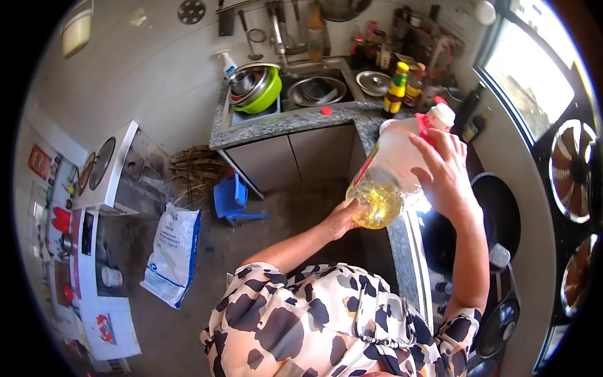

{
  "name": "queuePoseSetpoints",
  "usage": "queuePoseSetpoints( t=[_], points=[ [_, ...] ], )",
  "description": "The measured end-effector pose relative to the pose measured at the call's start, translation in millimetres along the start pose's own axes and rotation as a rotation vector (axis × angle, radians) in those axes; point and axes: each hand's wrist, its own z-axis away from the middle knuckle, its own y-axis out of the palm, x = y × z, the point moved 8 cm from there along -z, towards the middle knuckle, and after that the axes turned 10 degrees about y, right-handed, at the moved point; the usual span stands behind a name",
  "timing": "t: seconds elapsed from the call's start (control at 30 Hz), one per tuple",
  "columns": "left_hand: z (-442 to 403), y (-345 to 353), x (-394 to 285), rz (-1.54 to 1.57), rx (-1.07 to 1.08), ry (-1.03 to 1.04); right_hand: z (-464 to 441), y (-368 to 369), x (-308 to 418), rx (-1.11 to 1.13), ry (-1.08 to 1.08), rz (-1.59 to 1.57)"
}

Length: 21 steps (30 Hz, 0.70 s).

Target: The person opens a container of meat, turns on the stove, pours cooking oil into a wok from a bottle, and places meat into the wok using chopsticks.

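Note:
A large clear plastic oil jug (pixel 381 166) is tilted in front of me, with yellow oil pooled in its lower end. My left hand (pixel 342 220) grips the jug near its base. A white cap (pixel 442 114) and a red handle sit at the jug's upper end. Over the upper right side of the jug, my right hand (pixel 445 168) is open, thumb and fingers apart; whether its fingertips touch the plastic is unclear. On the granite counter beyond the jug lies a small red cap (pixel 326 110).
Behind are a sink (pixel 347 70) with pans, a green basin (pixel 267 94) and a yellow-capped bottle (pixel 396 88). A large black wok (pixel 499 201) is at right. A blue plastic chair (pixel 230 196) and a white sack (pixel 173 254) stand on the floor.

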Motion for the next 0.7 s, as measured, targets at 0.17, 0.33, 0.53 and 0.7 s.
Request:
queuePoseSetpoints(
  t=[0.17,0.33,0.53,0.7],
  points=[
    [-3,-123,-51,-0.164,-0.187,-0.103,-92,67,70,-0.137,-0.196,-0.176],
    [-21,-225,-159,-0.228,-0.345,0.098,-204,155,131,-0.177,-0.243,-0.320],
    [-54,-351,-249,-0.307,-0.569,0.228,-306,253,180,-0.276,-0.235,-0.428],
    [-69,-400,-291,-0.433,-0.733,0.187,-346,305,230,-0.190,-0.254,-0.428]
  ],
)
